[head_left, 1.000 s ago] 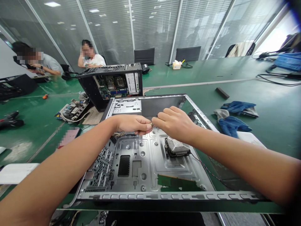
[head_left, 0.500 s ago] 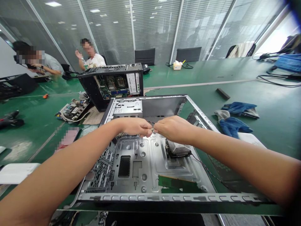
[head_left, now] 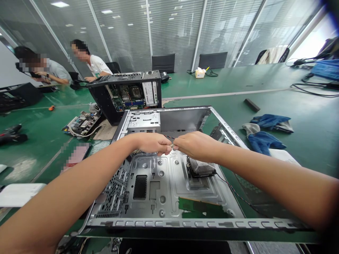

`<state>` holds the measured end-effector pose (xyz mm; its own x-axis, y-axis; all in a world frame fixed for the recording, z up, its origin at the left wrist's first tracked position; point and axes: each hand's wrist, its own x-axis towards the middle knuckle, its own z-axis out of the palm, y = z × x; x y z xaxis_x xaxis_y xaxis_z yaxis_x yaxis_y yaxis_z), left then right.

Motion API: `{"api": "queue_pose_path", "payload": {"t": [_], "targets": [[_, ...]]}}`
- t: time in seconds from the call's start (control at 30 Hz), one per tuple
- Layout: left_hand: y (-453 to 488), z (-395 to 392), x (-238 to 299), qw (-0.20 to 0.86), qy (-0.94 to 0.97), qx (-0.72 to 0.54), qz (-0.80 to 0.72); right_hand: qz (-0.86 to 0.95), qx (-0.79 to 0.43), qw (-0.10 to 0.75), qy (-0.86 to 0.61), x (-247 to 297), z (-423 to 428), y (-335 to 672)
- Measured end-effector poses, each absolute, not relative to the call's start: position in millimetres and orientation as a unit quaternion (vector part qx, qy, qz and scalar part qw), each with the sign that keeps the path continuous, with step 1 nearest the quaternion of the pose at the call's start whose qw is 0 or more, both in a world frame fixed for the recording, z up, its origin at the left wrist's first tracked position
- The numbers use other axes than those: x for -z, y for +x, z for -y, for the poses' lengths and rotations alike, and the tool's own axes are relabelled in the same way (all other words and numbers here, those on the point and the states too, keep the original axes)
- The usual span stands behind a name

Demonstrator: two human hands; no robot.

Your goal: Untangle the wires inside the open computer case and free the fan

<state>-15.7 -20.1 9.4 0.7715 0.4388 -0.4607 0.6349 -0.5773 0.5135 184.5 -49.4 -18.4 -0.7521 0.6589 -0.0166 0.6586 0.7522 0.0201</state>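
An open silver computer case (head_left: 159,183) lies flat on the green table in front of me. Above its middle, my left hand (head_left: 150,143) and my right hand (head_left: 194,144) meet fingertip to fingertip. Both are closed in a pinch on a thin wire with a small connector (head_left: 171,145) between them. A finned heatsink (head_left: 200,168) sits on the case floor just below my right wrist, with a thin cable (head_left: 233,192) trailing from it to the right. A green memory stick (head_left: 198,205) lies near the case's front edge.
A black computer case (head_left: 127,93) with its board exposed stands behind. A loose circuit board (head_left: 83,123) lies left of it. Blue gloves (head_left: 265,132) and a white sheet are on the right. Two people sit at the far left. A white box (head_left: 18,194) rests at the near left.
Both hands drifted slightly lower and closer over the case, and the right hand's fingers curled into a tighter pinch. The nearer person at the back left turned and leaned left.
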Motion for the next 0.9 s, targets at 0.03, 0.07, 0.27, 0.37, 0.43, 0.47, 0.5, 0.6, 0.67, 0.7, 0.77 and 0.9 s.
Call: {"api": "queue_pose_path", "payload": {"t": [0.03, 0.07, 0.27, 0.37, 0.43, 0.47, 0.5, 0.6, 0.67, 0.7, 0.77, 0.9], "targets": [[-15.6, 20.3, -9.6, 0.337, 0.879, 0.141, -0.306, -0.936, 0.000, 0.012, 0.353, 18.4, 49.4, 184.3], [-15.3, 20.6, -9.9, 0.331, 0.882, 0.139, -0.306, -0.935, 0.009, 0.014, 0.353, 18.2, 49.5, 184.2], [-13.1, 24.4, -12.9, 0.312, 0.889, 0.142, -0.303, -0.932, 0.068, 0.027, 0.356, 14.7, 51.0, 184.1], [-13.1, 25.0, -13.0, 0.309, 0.889, 0.139, -0.307, -0.931, 0.083, 0.016, 0.356, 14.1, 50.9, 184.3], [-13.5, 24.7, -12.3, 0.312, 0.888, 0.133, -0.310, -0.931, 0.078, 0.010, 0.357, 14.1, 50.7, 184.3], [-13.7, 24.3, -11.9, 0.315, 0.887, 0.131, -0.311, -0.930, 0.073, 0.010, 0.359, 14.1, 50.6, 184.2], [-13.9, 23.9, -11.5, 0.319, 0.886, 0.130, -0.312, -0.930, 0.068, 0.012, 0.360, 14.1, 50.6, 184.0], [-14.0, 22.7, -10.7, 0.330, 0.880, 0.132, -0.314, -0.930, 0.050, 0.023, 0.364, 14.2, 50.9, 183.2], [-13.8, 21.7, -10.4, 0.334, 0.878, 0.134, -0.315, -0.930, 0.040, 0.029, 0.364, 14.1, 51.3, 182.8], [-13.6, 21.2, -10.4, 0.335, 0.878, 0.134, -0.314, -0.930, 0.036, 0.031, 0.364, 13.8, 51.5, 182.7], [-13.5, 20.1, -10.4, 0.336, 0.879, 0.132, -0.310, -0.932, 0.034, 0.033, 0.361, 13.0, 52.2, 182.6], [-13.7, 18.6, -10.4, 0.350, 0.879, 0.138, -0.294, -0.936, 0.033, 0.035, 0.350, 11.1, 54.2, 182.5]]}}
